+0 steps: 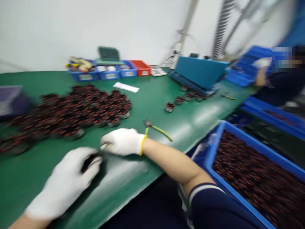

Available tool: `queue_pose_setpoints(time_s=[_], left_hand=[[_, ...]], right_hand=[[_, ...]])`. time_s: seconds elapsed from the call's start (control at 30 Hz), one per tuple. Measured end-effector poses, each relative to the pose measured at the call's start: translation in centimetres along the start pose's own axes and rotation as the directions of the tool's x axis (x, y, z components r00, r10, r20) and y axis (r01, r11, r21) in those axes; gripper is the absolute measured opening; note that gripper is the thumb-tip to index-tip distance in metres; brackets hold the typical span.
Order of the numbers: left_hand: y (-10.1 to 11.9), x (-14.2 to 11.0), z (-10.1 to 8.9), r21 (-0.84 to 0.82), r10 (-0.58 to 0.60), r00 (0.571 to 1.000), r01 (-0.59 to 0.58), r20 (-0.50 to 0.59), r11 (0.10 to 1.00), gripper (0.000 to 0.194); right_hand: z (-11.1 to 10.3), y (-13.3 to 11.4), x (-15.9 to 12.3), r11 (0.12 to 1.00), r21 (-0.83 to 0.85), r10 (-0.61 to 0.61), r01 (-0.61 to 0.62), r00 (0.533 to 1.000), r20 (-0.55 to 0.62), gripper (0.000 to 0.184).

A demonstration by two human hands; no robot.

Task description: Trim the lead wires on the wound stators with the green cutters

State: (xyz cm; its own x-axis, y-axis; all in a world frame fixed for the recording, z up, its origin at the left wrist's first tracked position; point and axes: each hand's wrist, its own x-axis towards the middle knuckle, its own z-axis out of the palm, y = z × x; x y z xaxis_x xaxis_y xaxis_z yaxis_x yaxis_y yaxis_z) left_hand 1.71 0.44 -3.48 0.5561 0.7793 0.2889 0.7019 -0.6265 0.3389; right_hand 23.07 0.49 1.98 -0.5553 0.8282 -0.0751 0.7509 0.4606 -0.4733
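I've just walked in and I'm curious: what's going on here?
A person's gloved left hand holds a dark part over a green table. The gloved right hand is curled beside it; blur hides whether it grips anything. Beyond the hands lies a heap of dark, round parts; green-handled pliers lie nearby. A blue crate of dark pieces stands at right.

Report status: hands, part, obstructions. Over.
Left hand holding dark part. Right hand close by, grip unclear. Pliers off to the right, not between hands. Pile beyond.
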Motion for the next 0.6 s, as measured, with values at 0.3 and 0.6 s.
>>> queue_pose_setpoints(time_s=[0.3, 0.6], left_hand=[[1.0, -0.4, -0.3, -0.067, -0.035, 0.999, 0.036, 0.016, 0.997, 0.016], [0.9, -0.3, -0.5, -0.087, 0.008, 0.999, -0.005, 0.033, 0.996, 0.015]], right_hand=[[1.2, 2.1, -0.2, 0.792, 0.557, 0.251, -0.249, 0.965, 0.074, 0.054], [2.4, -0.6, 0.6, 0.605, 0.666, 0.295, -0.438, 0.899, 0.323, 0.013]])
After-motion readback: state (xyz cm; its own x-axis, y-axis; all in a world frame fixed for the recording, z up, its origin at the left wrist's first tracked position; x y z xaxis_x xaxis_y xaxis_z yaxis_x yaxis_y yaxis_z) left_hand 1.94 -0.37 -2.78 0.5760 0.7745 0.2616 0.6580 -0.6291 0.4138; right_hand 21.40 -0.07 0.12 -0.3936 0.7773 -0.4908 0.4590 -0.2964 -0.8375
